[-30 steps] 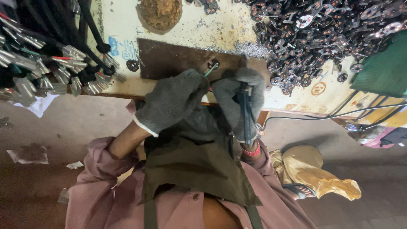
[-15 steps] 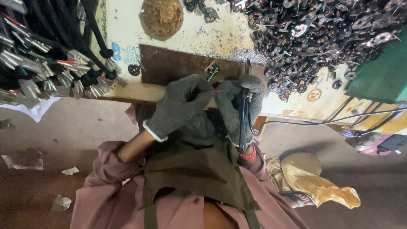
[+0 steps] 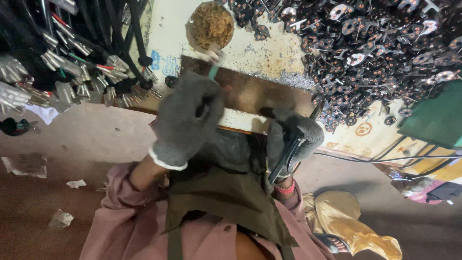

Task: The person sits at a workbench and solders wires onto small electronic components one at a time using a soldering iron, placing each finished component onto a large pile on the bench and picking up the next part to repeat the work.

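Note:
My left hand [image 3: 186, 118], in a grey knit glove, is raised over the near edge of a brown metal plate [image 3: 250, 94]. Its fingers pinch a small blurred part [image 3: 214, 71] that points toward a round bowl of brownish paste [image 3: 211, 24]. My right hand [image 3: 292, 137], also in a grey glove, rests at the bench's front edge to the right. It grips a black-handled tool [image 3: 285, 161] whose handles point down toward my lap. The two hands are apart.
A big heap of dark metal parts [image 3: 380, 48] covers the bench's back right. Black cables with metal terminals [image 3: 72, 72] hang at the left. A green sheet [image 3: 438, 118] and thin wires [image 3: 385, 158] lie at the right. Paper scraps [image 3: 60, 219] litter the floor.
My left hand has left the right hand and moved up and to the left with the small part, toward the bowl. The right hand has dropped slightly with the tool.

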A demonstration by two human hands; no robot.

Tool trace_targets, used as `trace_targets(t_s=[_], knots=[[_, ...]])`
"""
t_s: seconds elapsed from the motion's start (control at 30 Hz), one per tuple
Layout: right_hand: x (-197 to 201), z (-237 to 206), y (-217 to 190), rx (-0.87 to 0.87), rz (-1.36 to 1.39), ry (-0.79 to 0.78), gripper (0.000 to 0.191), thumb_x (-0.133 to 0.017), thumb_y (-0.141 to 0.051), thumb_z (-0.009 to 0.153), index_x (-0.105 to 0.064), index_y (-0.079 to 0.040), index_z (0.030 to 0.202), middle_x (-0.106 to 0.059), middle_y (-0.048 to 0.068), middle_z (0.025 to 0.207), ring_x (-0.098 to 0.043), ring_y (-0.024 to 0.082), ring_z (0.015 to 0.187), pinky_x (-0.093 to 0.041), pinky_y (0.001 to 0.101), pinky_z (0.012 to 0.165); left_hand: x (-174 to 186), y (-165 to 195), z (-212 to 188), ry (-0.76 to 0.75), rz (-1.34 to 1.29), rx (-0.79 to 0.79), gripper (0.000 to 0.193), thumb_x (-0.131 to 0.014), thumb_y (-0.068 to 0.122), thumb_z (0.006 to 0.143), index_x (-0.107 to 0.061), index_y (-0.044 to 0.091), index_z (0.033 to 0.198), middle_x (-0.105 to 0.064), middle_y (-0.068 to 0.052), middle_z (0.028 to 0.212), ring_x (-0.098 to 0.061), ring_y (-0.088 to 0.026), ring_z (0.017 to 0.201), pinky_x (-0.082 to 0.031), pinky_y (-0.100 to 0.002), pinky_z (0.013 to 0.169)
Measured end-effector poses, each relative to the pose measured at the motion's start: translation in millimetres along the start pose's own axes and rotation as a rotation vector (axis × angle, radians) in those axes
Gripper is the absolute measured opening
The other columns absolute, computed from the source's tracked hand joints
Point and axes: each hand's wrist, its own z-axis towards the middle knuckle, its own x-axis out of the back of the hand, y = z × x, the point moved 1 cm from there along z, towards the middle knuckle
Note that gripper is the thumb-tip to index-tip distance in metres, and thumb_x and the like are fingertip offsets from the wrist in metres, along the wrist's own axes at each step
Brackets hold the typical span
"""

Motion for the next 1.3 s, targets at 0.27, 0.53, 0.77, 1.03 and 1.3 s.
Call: trace_targets(t_s=[0.27,0.53,0.77,1.03,1.3], knots=[[6,10,-2,0.053,-0.288,-0.138,0.039,-0.081,-0.004,0.093,-0.054,-0.006,0.122,-0.070,0.013,0.114,-0.062,0.029,0.112,-0.044,0.0444,0.105,16,-45,50,0.113,0.654,-0.280,0.004,-0.068,0.002,0.104,-0.064,0.002,0.106,-0.064,-0.012,0.096,-0.064,-0.021,0.075,-0.053,-0.033,0.064],[1,16,-8,-0.092,-0.319,-0.227,0.028,-0.085,-0.006,0.088,-0.071,-0.010,0.111,-0.075,0.011,0.093,-0.070,0.024,0.077,-0.054,0.0338,0.075,16,1,3,-0.227,-0.016,0.131,0.010,-0.068,0.008,0.101,-0.063,0.005,0.108,-0.067,-0.013,0.103,-0.071,-0.032,0.090,-0.055,-0.042,0.079],[-3,25,-12,0.067,-0.237,-0.320,0.037,-0.091,-0.014,0.088,-0.068,-0.006,0.116,-0.077,0.010,0.107,-0.078,0.024,0.092,-0.062,0.0335,0.083,-38,-22,-32,-0.416,-0.183,0.034,0.016,-0.067,0.013,0.100,-0.061,0.004,0.112,-0.062,-0.018,0.109,-0.065,-0.041,0.099,-0.053,-0.047,0.079],[-5,26,-14,0.117,-0.309,-0.305,0.040,-0.089,-0.017,0.085,-0.067,-0.005,0.117,-0.076,0.012,0.109,-0.077,0.027,0.093,-0.062,0.0359,0.083,-32,-15,-13,-0.499,-0.052,0.007,0.014,-0.068,0.015,0.099,-0.062,0.007,0.109,-0.060,-0.016,0.114,-0.067,-0.040,0.096,-0.053,-0.048,0.075],[-9,29,-23,0.065,-0.204,-0.281,0.044,-0.090,-0.020,0.086,-0.063,-0.004,0.117,-0.075,0.011,0.110,-0.077,0.026,0.095,-0.062,0.0341,0.084,-27,-17,-4,-0.450,0.015,-0.103,0.016,-0.068,0.014,0.104,-0.063,0.007,0.118,-0.063,-0.014,0.129,-0.068,-0.038,0.105,-0.057,-0.047,0.082]])
